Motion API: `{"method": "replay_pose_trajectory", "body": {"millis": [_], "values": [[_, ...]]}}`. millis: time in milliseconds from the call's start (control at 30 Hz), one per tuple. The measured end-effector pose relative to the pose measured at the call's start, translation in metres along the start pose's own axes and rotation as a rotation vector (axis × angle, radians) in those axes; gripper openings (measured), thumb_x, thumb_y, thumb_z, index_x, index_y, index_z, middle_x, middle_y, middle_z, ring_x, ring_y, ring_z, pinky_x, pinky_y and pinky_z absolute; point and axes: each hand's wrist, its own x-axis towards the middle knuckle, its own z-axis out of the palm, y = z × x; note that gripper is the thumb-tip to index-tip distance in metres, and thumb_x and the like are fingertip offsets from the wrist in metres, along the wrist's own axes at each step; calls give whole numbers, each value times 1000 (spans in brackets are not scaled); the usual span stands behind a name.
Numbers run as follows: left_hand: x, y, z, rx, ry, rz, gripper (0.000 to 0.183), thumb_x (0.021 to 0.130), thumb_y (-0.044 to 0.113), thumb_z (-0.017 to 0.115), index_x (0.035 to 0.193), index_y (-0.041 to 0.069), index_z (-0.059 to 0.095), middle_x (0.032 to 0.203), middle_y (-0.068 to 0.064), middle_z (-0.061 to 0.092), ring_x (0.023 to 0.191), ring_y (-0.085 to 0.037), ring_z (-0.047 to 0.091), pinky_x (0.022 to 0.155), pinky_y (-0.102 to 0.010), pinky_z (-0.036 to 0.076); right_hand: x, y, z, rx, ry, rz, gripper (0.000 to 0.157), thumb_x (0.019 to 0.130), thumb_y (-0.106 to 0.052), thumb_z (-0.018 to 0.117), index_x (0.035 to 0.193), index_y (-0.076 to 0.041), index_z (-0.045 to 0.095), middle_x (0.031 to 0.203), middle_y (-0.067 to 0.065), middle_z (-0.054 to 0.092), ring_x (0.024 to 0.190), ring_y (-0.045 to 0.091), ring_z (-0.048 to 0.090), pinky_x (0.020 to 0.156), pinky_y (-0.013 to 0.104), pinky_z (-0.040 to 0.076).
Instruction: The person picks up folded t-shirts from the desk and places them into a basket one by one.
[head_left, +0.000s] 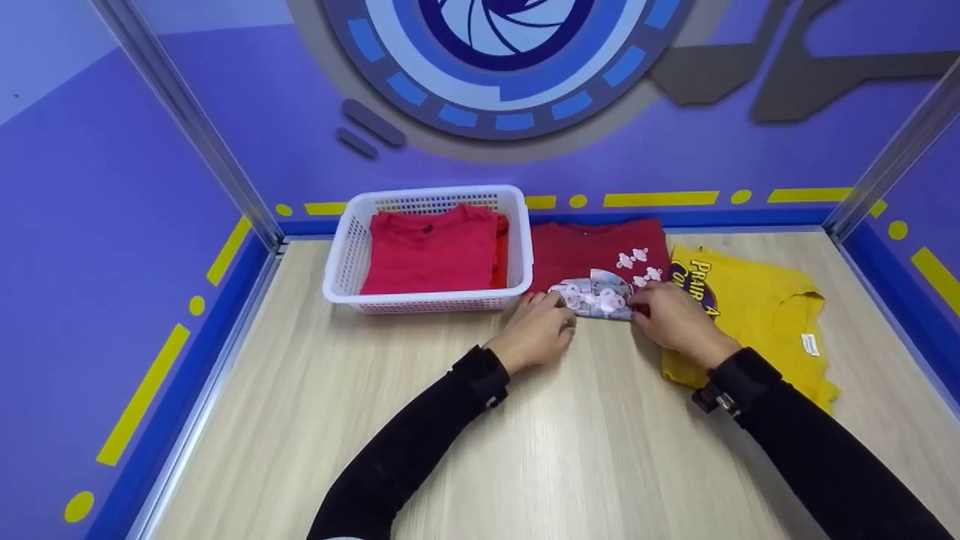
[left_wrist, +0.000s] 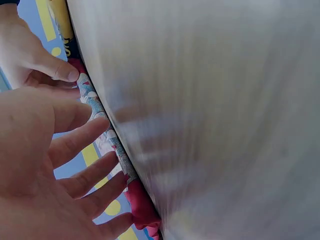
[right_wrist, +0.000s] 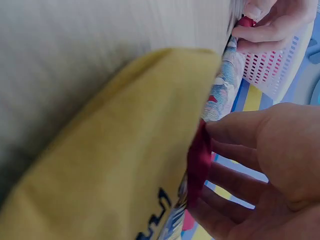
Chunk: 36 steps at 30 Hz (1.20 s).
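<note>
Clearly, "PRAIR" lettering; maroon shirt alongside

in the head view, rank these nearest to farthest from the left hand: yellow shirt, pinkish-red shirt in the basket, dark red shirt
1. Dark red shirt: at the left hand, ahead and to its right.
2. Pinkish-red shirt: left, inside the white basket.
3. Yellow shirt: right, past the right hand.

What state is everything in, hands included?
White basket: upright, holding clothes
Pink shirt: folded, inside the basket
Orange-red garment: mostly hidden
Dark red shirt: folded, lying flat
Yellow shirt: loosely laid, uneven
Left hand: touching dark red shirt
Right hand: touching dark red shirt
</note>
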Motion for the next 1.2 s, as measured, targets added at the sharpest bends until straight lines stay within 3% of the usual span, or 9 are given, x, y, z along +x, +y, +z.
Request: {"method": "replay_pose_trajectory", "body": {"millis": [167, 433, 667, 967, 1067, 1200], "values": [[-2, 0, -2, 32, -10, 30, 25, 111, 34, 61, 119, 23, 83, 130, -6, 68, 121, -27, 62, 106, -43, 52, -3, -2, 1, -31, -4, -39, 31, 102, -13, 74, 130, 0, 79, 123, 24, 77, 119, 44, 65, 114, 63, 52], [-13, 5, -6, 52, -75, 24, 24, 111, 35, 61, 117, 22, 81, 136, -5, 68, 130, -28, 60, 115, -51, 51, -16, -13, 2, -16, -60, -40, 32, 103, -15, 77, 133, -4, 79, 128, 19, 78, 120, 40, 66, 116, 64, 52], [-28, 8, -10, 50, -84, 69, 24, 111, 34, 63, 115, 21, 83, 127, -4, 70, 116, -26, 62, 95, -41, 58, -32, -22, 4, 5, -76, -70, 30, 102, -17, 78, 131, -7, 81, 124, 15, 81, 113, 34, 68, 110, 61, 56], [-50, 17, -20, 49, -149, 104, 24, 111, 35, 63, 117, 21, 81, 119, -4, 71, 110, -23, 66, 90, -39, 60, -51, -34, -3, 5, -116, -177, 23, 100, -16, 80, 121, -7, 84, 115, 11, 82, 102, 26, 72, 99, 55, 63], [-48, 17, -24, 24, -142, 100, 24, 112, 34, 62, 120, 21, 80, 118, -2, 73, 110, -23, 68, 91, -39, 59, -49, -37, -9, 17, -105, -136, 24, 102, -16, 77, 123, -7, 84, 114, 11, 83, 98, 26, 72, 96, 53, 63], [-37, 11, -27, -7, -93, 41, 28, 113, 33, 60, 128, 19, 79, 121, -2, 75, 112, -24, 69, 96, -41, 58, -33, -39, -17, 35, -74, -16, 30, 106, -19, 72, 130, -4, 80, 115, 15, 81, 98, 28, 70, 92, 51, 62]]}}
